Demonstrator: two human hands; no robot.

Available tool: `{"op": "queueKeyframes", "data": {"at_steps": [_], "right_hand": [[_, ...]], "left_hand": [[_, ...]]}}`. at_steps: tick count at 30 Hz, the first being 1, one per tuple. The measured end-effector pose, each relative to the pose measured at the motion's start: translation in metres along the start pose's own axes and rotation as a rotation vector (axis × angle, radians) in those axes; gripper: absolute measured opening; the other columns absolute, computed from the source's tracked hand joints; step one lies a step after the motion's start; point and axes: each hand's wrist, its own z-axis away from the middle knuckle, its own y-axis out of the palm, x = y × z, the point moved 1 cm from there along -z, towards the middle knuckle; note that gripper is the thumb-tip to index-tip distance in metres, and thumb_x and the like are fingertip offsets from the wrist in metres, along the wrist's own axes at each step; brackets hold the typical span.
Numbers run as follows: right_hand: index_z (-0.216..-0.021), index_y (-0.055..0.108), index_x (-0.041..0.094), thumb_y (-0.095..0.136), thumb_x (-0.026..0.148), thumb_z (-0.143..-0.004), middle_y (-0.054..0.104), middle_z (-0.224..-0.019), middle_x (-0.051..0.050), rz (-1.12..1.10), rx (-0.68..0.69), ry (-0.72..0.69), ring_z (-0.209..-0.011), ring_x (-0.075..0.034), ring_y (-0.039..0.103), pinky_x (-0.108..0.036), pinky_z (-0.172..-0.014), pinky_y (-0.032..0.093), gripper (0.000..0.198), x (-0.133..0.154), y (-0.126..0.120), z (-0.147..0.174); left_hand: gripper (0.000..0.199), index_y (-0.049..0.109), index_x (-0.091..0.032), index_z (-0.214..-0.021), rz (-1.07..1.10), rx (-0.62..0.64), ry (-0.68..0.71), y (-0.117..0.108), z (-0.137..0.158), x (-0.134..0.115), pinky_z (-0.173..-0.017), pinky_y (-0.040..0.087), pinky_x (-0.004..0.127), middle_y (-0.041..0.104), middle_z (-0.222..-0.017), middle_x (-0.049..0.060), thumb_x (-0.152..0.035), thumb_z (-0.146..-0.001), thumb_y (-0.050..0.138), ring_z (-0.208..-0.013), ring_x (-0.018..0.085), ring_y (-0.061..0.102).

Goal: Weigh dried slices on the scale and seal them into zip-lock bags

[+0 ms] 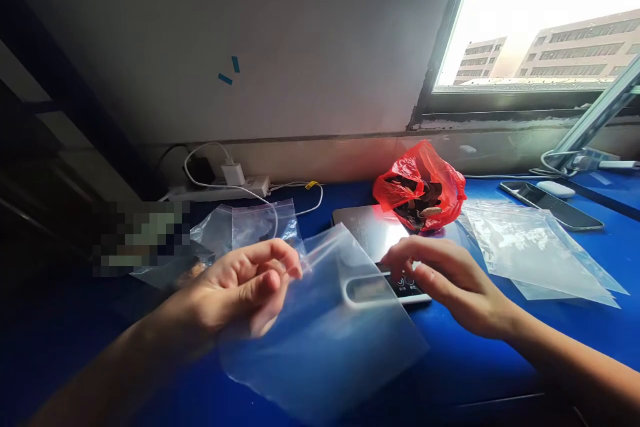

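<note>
My left hand (255,287) is closed, pinching the edge of a clear plastic bag (320,353) that hangs slanted in front of me. My right hand (450,283) is just right of the bag, fingers bent and thumb apart, with nothing visible in its grasp. Whether its fingertips brush the bag's edge, I cannot make out. Behind and partly under the bag is a kitchen scale (367,230) with a shiny plate and a black button panel. A red plastic bag (450,180), gaping at the top, stands behind the scale with dark brown dried pieces inside.
Several flat clear bags (530,247) are stacked at right, near a phone (555,203) and a white oval case (556,189). More clear bags (263,220) lie at left, before a power strip (200,192) with a white charger (233,173). The table (525,353) is blue.
</note>
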Motion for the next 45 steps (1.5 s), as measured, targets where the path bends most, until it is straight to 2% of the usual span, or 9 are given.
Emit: {"op": "queueKeyframes", "data": {"at_steps": [4, 8, 11, 15, 20, 26, 36, 42, 45], "right_hand": [[-0.105, 0.066, 0.021, 0.036, 0.062, -0.095, 0.066, -0.082, -0.004, -0.282, 0.262, 0.17, -0.074, -0.016, 0.06, -0.027, -0.069, 0.049, 0.052, 0.001, 0.008, 0.002], [-0.101, 0.063, 0.018, 0.04, 0.059, -0.096, 0.062, -0.078, -0.002, -0.255, 0.341, 0.269, -0.071, -0.014, 0.056, -0.025, -0.067, 0.046, 0.047, -0.003, 0.015, -0.002], [-0.089, 0.06, 0.019, 0.044, 0.06, -0.094, 0.059, -0.074, 0.0, -0.208, 0.322, 0.347, -0.066, -0.011, 0.052, -0.022, -0.057, 0.041, 0.044, -0.008, 0.021, -0.007], [-0.085, 0.056, 0.019, 0.05, 0.06, -0.091, 0.053, -0.067, 0.003, -0.252, 0.237, 0.43, -0.056, -0.009, 0.047, -0.019, -0.047, 0.036, 0.041, -0.011, 0.022, -0.01], [-0.094, 0.06, 0.02, 0.055, 0.053, -0.09, 0.056, -0.073, 0.001, -0.14, 0.086, 0.259, -0.063, -0.011, 0.05, -0.021, -0.052, 0.04, 0.033, -0.005, 0.017, -0.008], [-0.075, 0.059, 0.018, 0.049, 0.037, -0.094, 0.05, -0.063, 0.001, 0.077, 0.116, 0.09, -0.058, -0.011, 0.042, -0.023, -0.051, 0.032, 0.029, -0.001, 0.019, -0.005], [-0.068, 0.053, 0.019, 0.051, 0.023, -0.089, 0.052, -0.059, 0.002, 0.213, -0.137, -0.013, -0.054, -0.011, 0.043, -0.024, -0.051, 0.034, 0.021, -0.013, 0.001, -0.01], [-0.091, 0.059, 0.019, 0.053, 0.023, -0.09, 0.062, -0.075, -0.003, 0.429, -0.15, -0.158, -0.065, -0.014, 0.055, -0.027, -0.059, 0.045, 0.008, -0.02, 0.008, -0.011], [-0.117, 0.056, 0.016, 0.058, 0.027, -0.09, 0.066, -0.1, -0.012, 0.6, -0.136, -0.284, -0.089, -0.022, 0.06, -0.036, -0.076, 0.05, 0.03, -0.013, 0.02, -0.006]], "left_hand": [[0.039, 0.052, -0.022, -0.105, -0.174, -0.151, -0.026, -0.008, -0.008, 0.003, -0.04, 0.031, 0.02, 0.043, -0.054, -0.008, -0.057, -0.087, 0.057, -0.042, 0.008, 0.034], [0.041, 0.047, -0.023, -0.131, -0.708, -0.213, -0.031, -0.003, -0.012, 0.011, -0.054, 0.043, 0.021, 0.061, -0.062, -0.005, -0.039, -0.093, 0.052, -0.055, 0.012, 0.055], [0.055, 0.037, -0.028, -0.145, -0.961, -0.16, 0.119, 0.009, -0.012, 0.019, -0.063, 0.049, 0.022, 0.068, -0.069, -0.007, -0.024, -0.093, 0.052, -0.059, 0.012, 0.062], [0.052, 0.039, -0.029, -0.143, -0.925, -0.138, 0.374, 0.016, -0.01, 0.025, -0.065, 0.052, 0.017, 0.072, -0.073, -0.007, -0.019, -0.094, 0.054, -0.06, 0.008, 0.064], [0.043, 0.047, -0.023, -0.136, -0.855, -0.139, 0.425, 0.014, -0.013, 0.022, -0.062, 0.054, 0.017, 0.073, -0.071, -0.005, -0.02, -0.094, 0.055, -0.059, 0.009, 0.066], [0.044, 0.047, -0.022, -0.136, -0.831, -0.033, 0.342, 0.022, -0.014, 0.027, -0.057, 0.05, 0.019, 0.07, -0.069, -0.004, -0.02, -0.092, 0.054, -0.057, 0.01, 0.063], [0.028, 0.065, -0.018, -0.085, -0.898, -0.263, 0.124, 0.012, -0.02, 0.022, -0.049, 0.036, 0.022, 0.059, -0.062, -0.001, -0.037, -0.093, 0.046, -0.057, 0.013, 0.055], [0.023, 0.063, -0.016, -0.073, -1.05, -0.293, 0.376, 0.017, -0.02, 0.019, -0.05, 0.036, 0.021, 0.059, -0.06, -0.003, -0.02, -0.089, 0.047, -0.051, 0.009, 0.048], [0.021, 0.063, -0.016, -0.073, -1.145, -0.282, 0.529, 0.025, -0.018, 0.021, -0.055, 0.041, 0.022, 0.063, -0.063, -0.002, -0.014, -0.088, 0.049, -0.054, 0.01, 0.054]]}}
